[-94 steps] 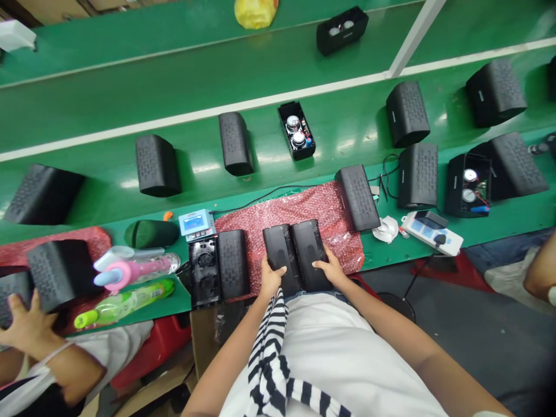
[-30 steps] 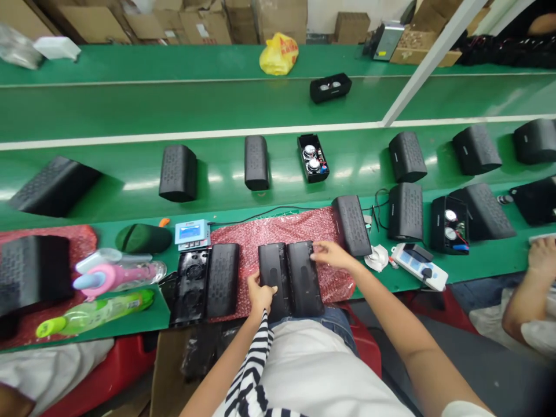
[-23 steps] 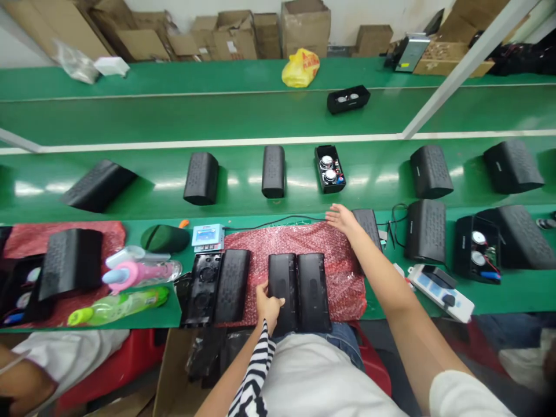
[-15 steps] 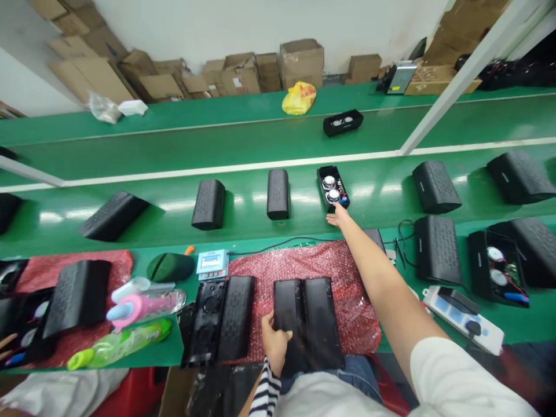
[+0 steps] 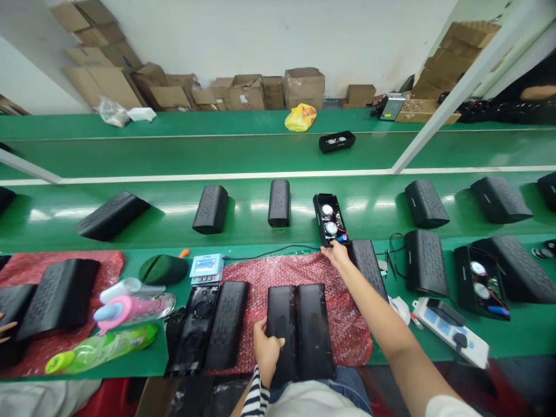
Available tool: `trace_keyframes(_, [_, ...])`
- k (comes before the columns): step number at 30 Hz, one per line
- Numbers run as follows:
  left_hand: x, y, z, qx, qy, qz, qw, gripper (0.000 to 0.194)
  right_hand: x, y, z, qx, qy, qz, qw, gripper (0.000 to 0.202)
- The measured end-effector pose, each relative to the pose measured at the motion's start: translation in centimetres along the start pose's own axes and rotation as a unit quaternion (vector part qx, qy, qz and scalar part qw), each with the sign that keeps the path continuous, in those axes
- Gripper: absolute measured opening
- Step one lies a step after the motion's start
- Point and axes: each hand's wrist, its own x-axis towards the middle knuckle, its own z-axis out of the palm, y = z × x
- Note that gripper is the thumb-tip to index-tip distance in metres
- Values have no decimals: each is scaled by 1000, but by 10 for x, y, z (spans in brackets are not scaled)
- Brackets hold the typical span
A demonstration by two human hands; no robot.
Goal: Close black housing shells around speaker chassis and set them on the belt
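My right hand point(image 5: 335, 253) reaches forward and is closed on the near end of an open black speaker box point(image 5: 326, 200). Two round silver drivers, wires and a blue part show inside the box. Close to my body, my left hand point(image 5: 267, 350) grips the left edge of a black speaker shell point(image 5: 280, 324), thumb on top. A second black panel point(image 5: 313, 330) lies right beside that shell, over red bubble wrap point(image 5: 347, 324). To the left of my left hand are a patterned speaker cover point(image 5: 228, 324) and a black front panel with round openings point(image 5: 197, 333).
Several speakers stand along the green belt, including one ahead point(image 5: 278, 202). A blue-white meter point(image 5: 207, 267), a green bottle point(image 5: 104, 347) and a pink bottle point(image 5: 130, 310) sit left. A power strip point(image 5: 452, 333) lies right. A co-worker's hand point(image 5: 6, 329) shows at far left.
My right hand has drawn the open speaker box nearer, toward the edge of the belt. My left hand stays on the shell. The view has tilted up slightly.
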Motion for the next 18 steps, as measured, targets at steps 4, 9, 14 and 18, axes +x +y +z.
trace_keyframes(4, [-2, 4, 1, 8, -10, 6, 1000, 59, -54, 53, -46, 3, 5, 5, 1000, 4])
trace_keyframes(9, [-6, 11, 2, 9, -19, 1, 1000, 59, -65, 73, -67, -3, 31, 17, 999, 4])
trace_keyframes(14, [-5, 10, 2, -12, -27, 9, 1000, 57, -56, 74, -69, -22, 47, 9, 999, 4])
trace_keyframes(18, [-2, 3, 2, -7, -26, 36, 999, 57, -56, 81, -70, -55, 49, -10, 997, 10])
